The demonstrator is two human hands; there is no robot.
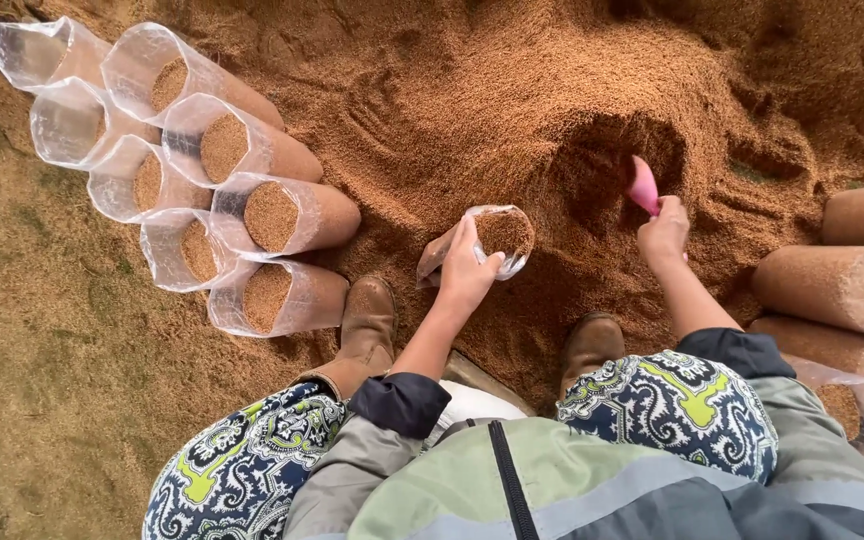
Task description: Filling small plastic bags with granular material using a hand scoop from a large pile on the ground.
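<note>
My left hand [469, 272] grips the rim of a small clear plastic bag [500, 236] partly filled with brown sawdust, holding its mouth open on the ground between my boots. My right hand [664, 234] holds a pink scoop [643, 186], its blade pointing into a dug hollow in the large sawdust heap [552, 90]. The scoop sits just right of the open bag.
Several filled clear bags [252, 215] lie stacked on their sides at the left. More filled bags [832, 285] lie at the right edge. My brown boots [368, 322] stand on the sawdust, and bare packed ground [42, 350] spreads at lower left.
</note>
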